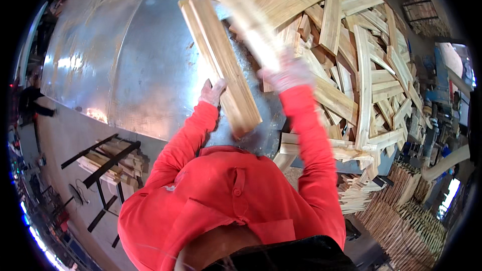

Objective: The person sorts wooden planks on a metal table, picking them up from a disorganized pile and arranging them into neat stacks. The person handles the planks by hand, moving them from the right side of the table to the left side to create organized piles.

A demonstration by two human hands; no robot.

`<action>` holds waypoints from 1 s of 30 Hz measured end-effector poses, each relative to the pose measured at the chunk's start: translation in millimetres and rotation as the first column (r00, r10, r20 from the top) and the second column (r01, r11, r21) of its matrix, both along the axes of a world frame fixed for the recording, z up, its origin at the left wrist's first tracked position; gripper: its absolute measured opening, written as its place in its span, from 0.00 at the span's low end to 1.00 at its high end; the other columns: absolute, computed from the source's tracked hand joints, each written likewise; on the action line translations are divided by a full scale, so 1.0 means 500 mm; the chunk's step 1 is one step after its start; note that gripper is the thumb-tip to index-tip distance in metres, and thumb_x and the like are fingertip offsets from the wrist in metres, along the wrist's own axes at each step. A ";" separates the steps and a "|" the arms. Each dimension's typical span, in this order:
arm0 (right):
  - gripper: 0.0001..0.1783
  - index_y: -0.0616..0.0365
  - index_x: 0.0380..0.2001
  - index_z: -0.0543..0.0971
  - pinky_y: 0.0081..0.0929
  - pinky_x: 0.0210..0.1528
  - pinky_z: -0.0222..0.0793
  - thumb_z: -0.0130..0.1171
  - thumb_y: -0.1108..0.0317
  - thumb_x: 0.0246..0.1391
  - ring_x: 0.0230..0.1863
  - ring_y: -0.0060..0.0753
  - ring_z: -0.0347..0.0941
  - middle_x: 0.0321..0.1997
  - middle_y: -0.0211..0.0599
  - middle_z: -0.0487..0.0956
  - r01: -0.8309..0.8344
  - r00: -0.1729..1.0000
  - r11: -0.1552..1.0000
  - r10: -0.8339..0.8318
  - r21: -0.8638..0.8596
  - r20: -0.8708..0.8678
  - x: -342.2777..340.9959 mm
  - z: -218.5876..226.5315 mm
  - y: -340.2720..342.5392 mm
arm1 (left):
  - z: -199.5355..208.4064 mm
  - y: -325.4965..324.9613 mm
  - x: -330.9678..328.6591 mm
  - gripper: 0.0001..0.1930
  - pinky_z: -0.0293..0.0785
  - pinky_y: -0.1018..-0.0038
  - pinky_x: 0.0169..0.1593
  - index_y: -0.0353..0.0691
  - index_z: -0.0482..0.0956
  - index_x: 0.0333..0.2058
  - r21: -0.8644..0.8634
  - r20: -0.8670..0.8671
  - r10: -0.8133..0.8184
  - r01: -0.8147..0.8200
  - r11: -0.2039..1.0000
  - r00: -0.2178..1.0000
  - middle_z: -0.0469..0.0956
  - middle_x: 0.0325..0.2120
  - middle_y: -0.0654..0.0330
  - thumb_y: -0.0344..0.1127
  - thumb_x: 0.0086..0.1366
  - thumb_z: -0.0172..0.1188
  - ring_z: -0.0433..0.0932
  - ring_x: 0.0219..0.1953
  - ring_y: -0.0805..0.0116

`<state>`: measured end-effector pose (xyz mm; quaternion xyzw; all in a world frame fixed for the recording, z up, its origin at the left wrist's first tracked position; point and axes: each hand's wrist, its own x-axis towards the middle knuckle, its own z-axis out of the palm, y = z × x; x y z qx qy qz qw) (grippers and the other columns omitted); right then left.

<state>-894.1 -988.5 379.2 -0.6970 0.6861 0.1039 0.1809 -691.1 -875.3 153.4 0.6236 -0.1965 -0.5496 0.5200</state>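
My left hand (213, 92) wears a pale glove, and its fingers are closed on the near left edge of a few wooden boards (221, 62). These boards lie lengthwise together, slanting from far left to near right over the metal table. A single light wooden board (249, 24), smeared by motion, is in my right hand (288, 70). That hand, gloved too and blurred, grips the board's near end at the left side of a big heap of loose boards (329, 25). A gap of table separates the two hands.
The shiny metal table (145, 60) stretches to the left. Loose boards overhang its near right edge. A black metal rack (108, 170) with wood pieces stands on the floor at lower left. Stacked wood strips (396, 211) fill the lower right, close to a pale pipe (447, 163).
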 end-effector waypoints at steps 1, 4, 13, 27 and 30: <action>0.53 0.55 0.66 0.60 0.43 0.57 0.67 0.60 0.34 0.42 0.58 0.53 0.70 0.57 0.55 0.72 -0.083 0.992 0.983 0.097 0.162 -0.082 0.064 -0.012 0.036 | -0.010 0.002 -0.007 0.27 0.72 0.73 0.35 0.35 0.70 0.49 -0.067 -0.184 0.034 -0.047 0.997 0.982 0.75 0.32 0.60 0.46 0.58 0.67 0.73 0.29 0.70; 0.54 0.57 0.67 0.58 0.47 0.65 0.58 0.55 0.30 0.46 0.65 0.60 0.61 0.65 0.62 0.63 -0.153 0.965 0.988 0.155 -0.022 0.210 0.112 -0.124 0.099 | -0.029 -0.013 -0.009 0.27 0.68 0.75 0.30 0.34 0.71 0.47 0.052 -0.270 0.018 -0.004 0.999 0.963 0.73 0.29 0.61 0.46 0.56 0.67 0.70 0.27 0.72; 0.43 0.63 0.60 0.60 0.38 0.59 0.61 0.67 0.54 0.46 0.57 0.50 0.66 0.57 0.53 0.68 0.737 0.592 0.660 -0.531 -0.141 0.607 0.092 -0.214 -0.314 | 0.091 -0.067 -0.004 0.37 0.68 0.61 0.57 0.32 0.67 0.56 0.410 0.152 -0.333 0.247 0.878 0.931 0.72 0.52 0.42 0.52 0.55 0.65 0.72 0.54 0.46; 0.60 0.53 0.71 0.43 0.45 0.70 0.50 0.67 0.46 0.43 0.69 0.64 0.52 0.70 0.66 0.52 0.045 0.973 0.990 -0.074 -0.135 -0.219 0.175 -0.323 0.221 | 0.017 -0.040 0.141 0.33 0.68 0.59 0.59 0.35 0.66 0.56 0.285 0.555 -0.295 0.155 0.946 0.778 0.69 0.54 0.40 0.47 0.55 0.63 0.71 0.55 0.45; 0.67 0.51 0.71 0.39 0.45 0.70 0.48 0.69 0.41 0.37 0.69 0.61 0.54 0.69 0.63 0.53 0.102 0.992 0.994 -0.100 0.028 -0.072 0.137 -0.303 0.175 | 0.028 -0.042 0.181 0.33 0.69 0.63 0.58 0.33 0.67 0.56 0.169 0.350 -0.194 0.142 0.975 0.916 0.72 0.52 0.41 0.45 0.55 0.64 0.73 0.55 0.50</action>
